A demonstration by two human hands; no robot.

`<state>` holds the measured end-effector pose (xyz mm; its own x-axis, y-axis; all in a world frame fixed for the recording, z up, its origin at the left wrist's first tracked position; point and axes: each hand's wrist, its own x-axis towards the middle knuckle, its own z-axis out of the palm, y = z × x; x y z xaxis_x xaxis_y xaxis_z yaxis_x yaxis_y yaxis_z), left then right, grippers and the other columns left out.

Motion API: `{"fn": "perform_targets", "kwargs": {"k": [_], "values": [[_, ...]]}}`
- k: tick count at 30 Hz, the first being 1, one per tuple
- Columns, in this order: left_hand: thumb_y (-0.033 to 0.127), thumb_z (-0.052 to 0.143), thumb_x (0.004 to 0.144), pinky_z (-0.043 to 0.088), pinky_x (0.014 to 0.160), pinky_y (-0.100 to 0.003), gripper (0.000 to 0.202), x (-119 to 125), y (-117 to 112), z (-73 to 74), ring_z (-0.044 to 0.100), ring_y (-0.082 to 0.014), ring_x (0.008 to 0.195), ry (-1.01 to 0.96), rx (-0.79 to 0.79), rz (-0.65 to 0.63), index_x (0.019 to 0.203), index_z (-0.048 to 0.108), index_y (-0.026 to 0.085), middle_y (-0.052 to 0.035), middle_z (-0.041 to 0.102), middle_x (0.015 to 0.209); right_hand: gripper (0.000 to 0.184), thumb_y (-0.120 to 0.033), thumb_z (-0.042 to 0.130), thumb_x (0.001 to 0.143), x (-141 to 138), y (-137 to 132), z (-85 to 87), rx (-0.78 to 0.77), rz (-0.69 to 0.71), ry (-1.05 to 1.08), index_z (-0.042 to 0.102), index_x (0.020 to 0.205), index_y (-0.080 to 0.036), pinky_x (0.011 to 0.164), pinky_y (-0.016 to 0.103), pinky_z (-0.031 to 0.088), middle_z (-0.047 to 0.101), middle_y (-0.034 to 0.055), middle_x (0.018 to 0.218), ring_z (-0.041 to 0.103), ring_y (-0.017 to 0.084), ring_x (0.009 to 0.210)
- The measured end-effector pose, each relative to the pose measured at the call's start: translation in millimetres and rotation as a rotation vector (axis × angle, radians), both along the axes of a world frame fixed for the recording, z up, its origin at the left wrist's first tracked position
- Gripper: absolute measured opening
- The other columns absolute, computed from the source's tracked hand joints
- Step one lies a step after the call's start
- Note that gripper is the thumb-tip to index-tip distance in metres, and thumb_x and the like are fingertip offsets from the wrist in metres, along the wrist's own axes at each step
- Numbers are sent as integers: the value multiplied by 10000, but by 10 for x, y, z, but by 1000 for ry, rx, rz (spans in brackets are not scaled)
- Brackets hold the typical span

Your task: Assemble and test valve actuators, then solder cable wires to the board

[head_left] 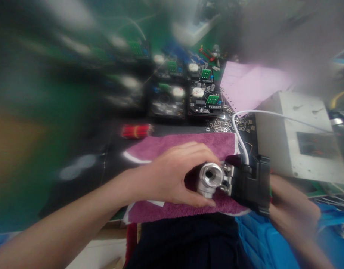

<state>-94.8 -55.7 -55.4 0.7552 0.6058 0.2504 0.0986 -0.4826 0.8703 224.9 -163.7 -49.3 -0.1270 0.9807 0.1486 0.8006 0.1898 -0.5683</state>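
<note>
Left half of the view is smeared by blur; nothing there can be identified. The left hand (172, 173) is seen near centre, its fingers (200, 150) curled closed about a metal valve body (209, 179), thumb beneath, open port turned toward the camera. The valve body is bolted to a black housing (251, 185) directly to its right, and both are held just above a purple towel (188, 144) spread on the table (172, 129). The right hand (292, 213) is pressed against the right side of the housing; its fingers are hidden behind the housing and blurred, so their grip cannot be told. A white cable (239, 138) is seen leaving the top of the housing and looping far and right over a grey box (295, 127), which stands just right of the housing and crowds that side. Loose washers (219, 125) are scattered just beyond the towel's far edge, with a red bundle (136, 131) to their left. Further off, circuit boards (205, 98) are laid in rows, and a pink sheet (250, 86) lies to their right. Blue material (256, 243) is noted near right, below the housing.
</note>
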Motion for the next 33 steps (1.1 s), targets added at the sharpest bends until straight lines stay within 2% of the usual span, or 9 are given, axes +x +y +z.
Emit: {"fn": "perform_targets", "kwargs": {"k": [10, 19, 24, 33], "values": [[498, 906, 792, 526, 1064, -394, 595, 2, 1, 11, 698, -260, 1169, -13, -7, 4, 1264, 660, 235, -76, 743, 1257, 207, -412, 771, 927, -1, -17, -28, -40, -27, 7, 853, 965, -226, 849, 304, 658, 832, 47, 957, 809, 250, 835], [513, 892, 809, 509, 1079, -377, 600, 2, -4, 3, 684, -245, 1193, 0, -10, 2, 1276, 655, 221, -70, 736, 1275, 190, -373, 753, 951, -20, 14, 7, 56, 29, 10, 838, 959, -203, 829, 247, 653, 829, 40, 928, 796, 204, 748], [476, 905, 802, 509, 1079, -373, 598, -3, -4, 6, 684, -237, 1189, 1, -10, -3, 1281, 650, 226, -62, 734, 1275, 191, -389, 764, 943, -21, 20, 12, 38, 26, -13, 838, 949, -212, 811, 234, 654, 832, 31, 932, 798, 202, 737], [503, 894, 808, 521, 1079, -400, 589, -1, -6, 1, 692, -263, 1194, -1, -24, 4, 1280, 660, 239, -80, 742, 1278, 219, -429, 773, 931, -14, 16, 3, 14, 4, 3, 845, 940, -222, 802, 270, 663, 830, 37, 909, 799, 224, 727]]}}
